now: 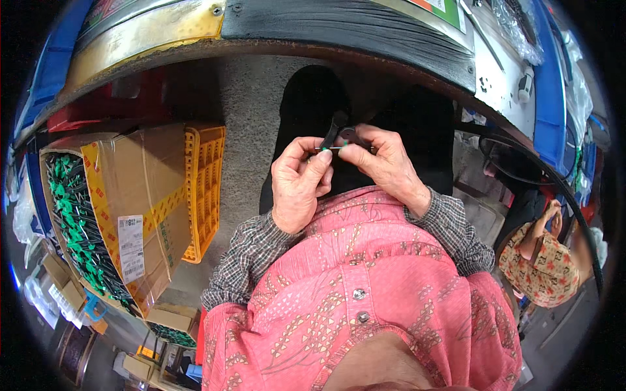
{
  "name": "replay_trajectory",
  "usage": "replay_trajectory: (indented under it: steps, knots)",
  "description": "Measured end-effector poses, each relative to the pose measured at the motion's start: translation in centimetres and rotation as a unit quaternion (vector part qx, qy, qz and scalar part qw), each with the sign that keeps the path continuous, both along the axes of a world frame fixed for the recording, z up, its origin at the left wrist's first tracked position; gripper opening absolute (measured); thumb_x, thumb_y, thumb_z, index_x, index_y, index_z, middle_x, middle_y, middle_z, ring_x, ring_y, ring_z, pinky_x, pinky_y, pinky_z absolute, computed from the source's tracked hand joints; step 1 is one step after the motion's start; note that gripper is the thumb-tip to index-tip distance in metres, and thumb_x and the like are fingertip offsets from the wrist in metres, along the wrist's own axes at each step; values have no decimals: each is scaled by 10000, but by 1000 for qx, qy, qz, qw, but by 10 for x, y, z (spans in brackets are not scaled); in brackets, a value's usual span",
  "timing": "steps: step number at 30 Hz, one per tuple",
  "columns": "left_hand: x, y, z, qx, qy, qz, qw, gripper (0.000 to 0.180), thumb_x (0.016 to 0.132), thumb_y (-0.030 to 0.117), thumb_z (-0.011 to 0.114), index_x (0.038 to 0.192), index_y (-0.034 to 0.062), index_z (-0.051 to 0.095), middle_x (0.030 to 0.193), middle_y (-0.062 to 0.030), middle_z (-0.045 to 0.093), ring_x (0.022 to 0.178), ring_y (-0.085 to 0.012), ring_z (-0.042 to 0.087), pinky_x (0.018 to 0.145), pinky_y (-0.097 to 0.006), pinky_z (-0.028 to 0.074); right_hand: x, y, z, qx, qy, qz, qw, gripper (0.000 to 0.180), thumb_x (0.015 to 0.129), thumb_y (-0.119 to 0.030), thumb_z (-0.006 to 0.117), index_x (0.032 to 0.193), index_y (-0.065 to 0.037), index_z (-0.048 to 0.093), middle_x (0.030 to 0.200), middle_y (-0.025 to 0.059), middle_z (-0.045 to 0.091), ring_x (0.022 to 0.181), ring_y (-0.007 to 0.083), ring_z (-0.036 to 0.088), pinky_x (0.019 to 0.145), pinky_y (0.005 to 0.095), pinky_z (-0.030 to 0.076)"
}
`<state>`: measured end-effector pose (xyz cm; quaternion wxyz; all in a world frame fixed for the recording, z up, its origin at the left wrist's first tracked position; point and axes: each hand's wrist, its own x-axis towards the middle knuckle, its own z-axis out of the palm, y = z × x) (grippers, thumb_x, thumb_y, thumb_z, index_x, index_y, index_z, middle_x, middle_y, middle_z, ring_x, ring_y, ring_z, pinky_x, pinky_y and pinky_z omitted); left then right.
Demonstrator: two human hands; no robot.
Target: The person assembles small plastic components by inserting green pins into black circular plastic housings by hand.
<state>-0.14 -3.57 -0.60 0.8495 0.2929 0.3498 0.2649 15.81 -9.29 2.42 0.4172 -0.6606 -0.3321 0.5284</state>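
Above my lap, my left hand [297,184] pinches a slim black plastic piece [334,125] between thumb and fingers. Close beside it, my right hand [393,164] grips a black plastic part with a rounded end [351,134]. Between the two thumbs runs a thin light-coloured pin [334,148] with small bits of green at it. The fingertips nearly meet, and they hide much of both pieces. Whether the two black pieces are joined cannot be made out.
At left, a cardboard box [147,173] full of black and green parts stands against a yellow plastic crate [203,195]. The workbench edge [345,49] curves across ahead of my knees. A blue bin [553,117] is at right, and another person [540,264] sits farther right.
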Motion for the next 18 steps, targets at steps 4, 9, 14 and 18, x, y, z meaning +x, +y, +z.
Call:
replay_trajectory:
  steps: [4, 9, 14, 18]
  knots:
    - [-1, 1, 1, -5, -4, 3, 1000, 139, 910, 87, 585, 1022, 15, 544, 753, 3, 531, 555, -30, 465, 427, -158, 337, -2, -1, -6, 61, -55, -1, 997, 245, 863, -221, 656, 937, 12, 654, 764, 25, 625, 746, 46, 512, 640, 247, 453]
    - [-1, -1, -1, -2, -2, 4, 1000, 139, 908, 82, 586, 1021, 13, 544, 784, -2, 534, 566, -32, 469, 427, -158, 336, 3, 0, -5, -42, 12, 9, 999, 238, 848, -214, 668, 914, 14, 649, 732, 14, 591, 712, 47, 502, 610, 235, 431]
    - [-1, 0, 2, -10, -1, 9, 1000, 136, 906, 77, 586, 1019, 13, 544, 789, 0, 531, 568, -34, 471, 426, -159, 332, 0, 0, -4, 53, -78, 11, 995, 246, 840, -214, 674, 905, 21, 645, 717, 6, 581, 691, 47, 491, 600, 234, 423]
    - [-2, -2, -2, 0, -8, 1, 1000, 139, 914, 77, 571, 1037, 21, 540, 808, -10, 545, 561, -43, 453, 413, -173, 305, 1, 0, -3, -31, 13, -1, 999, 242, 813, -199, 698, 896, 18, 631, 722, -2, 568, 680, 52, 480, 600, 229, 416]
